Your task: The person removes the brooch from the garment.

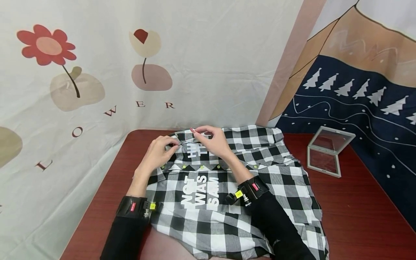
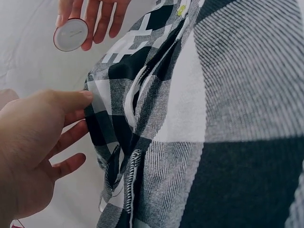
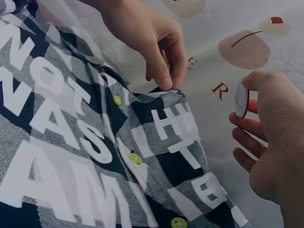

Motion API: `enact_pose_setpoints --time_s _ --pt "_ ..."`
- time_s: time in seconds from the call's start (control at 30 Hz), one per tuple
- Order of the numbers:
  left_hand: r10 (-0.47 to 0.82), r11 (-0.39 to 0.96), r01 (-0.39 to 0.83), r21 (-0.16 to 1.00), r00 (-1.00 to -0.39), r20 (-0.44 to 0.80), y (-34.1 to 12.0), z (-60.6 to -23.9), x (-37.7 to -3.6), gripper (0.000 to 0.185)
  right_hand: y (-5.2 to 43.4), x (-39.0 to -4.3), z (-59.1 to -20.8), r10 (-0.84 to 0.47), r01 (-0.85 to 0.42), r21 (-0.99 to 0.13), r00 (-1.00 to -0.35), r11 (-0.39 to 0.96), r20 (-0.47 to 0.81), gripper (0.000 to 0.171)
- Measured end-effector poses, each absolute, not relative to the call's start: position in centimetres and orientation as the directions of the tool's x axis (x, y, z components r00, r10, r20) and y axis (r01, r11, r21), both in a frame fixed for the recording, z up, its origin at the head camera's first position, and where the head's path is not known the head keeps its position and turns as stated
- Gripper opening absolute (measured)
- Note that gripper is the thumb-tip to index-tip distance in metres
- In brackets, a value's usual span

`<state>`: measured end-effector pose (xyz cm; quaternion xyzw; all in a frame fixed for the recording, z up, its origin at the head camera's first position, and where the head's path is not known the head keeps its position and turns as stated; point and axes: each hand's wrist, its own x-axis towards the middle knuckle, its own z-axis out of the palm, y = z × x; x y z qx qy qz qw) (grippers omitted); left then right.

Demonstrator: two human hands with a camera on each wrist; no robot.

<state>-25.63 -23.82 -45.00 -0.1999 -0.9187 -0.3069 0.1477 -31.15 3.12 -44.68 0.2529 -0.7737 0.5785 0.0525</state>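
A black-and-white checked shirt (image 1: 279,180) with white lettering and yellow-green buttons lies spread on the table. My left hand (image 1: 157,153) pinches the edge of its cloth between thumb and fingers, as the right wrist view shows. To the right and a little higher, my right hand (image 1: 212,141) holds a round pin badge (image 3: 241,100) by its rim, apart from the shirt. The badge's white back and thin pin (image 2: 75,33) show in the left wrist view, with a red rim around them. Its front face is mostly hidden.
On the right of the reddish-brown table (image 1: 364,209) stands an opened square case with clear panels (image 1: 325,162). A pale printed cloth (image 1: 211,72) hangs behind the table, and a dark blue patterned one (image 1: 357,119) is at the right.
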Motion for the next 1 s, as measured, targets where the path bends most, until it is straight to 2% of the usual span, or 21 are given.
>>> enact_pose_setpoints --time_s 0.43,0.6,0.77,1.0 --pt "0.358 0.755 0.468 0.459 -0.881 0.309 -22.0 -44.1 -24.9 0.036 5.4 -30.7 -42.9 -0.36 -0.487 -0.842 -0.848 0.234 0.39 0.026" --pt "0.444 0.753 0.512 0.412 -0.859 0.256 -22.3 -46.8 -26.5 0.052 7.1 -30.3 -42.6 -0.365 -0.488 -0.837 -0.847 0.246 0.387 0.024" --pt "0.48 0.788 0.481 0.384 -0.871 0.106 -23.1 -50.4 -28.8 0.068 8.7 -29.7 -42.4 -0.358 -0.463 -0.835 -0.865 0.296 0.353 0.024" --pt "0.467 0.832 0.383 0.402 -0.875 -0.131 -22.5 -49.9 -28.6 0.107 10.6 -29.0 -42.8 -0.351 -0.445 -0.832 -0.877 0.332 0.329 0.025"
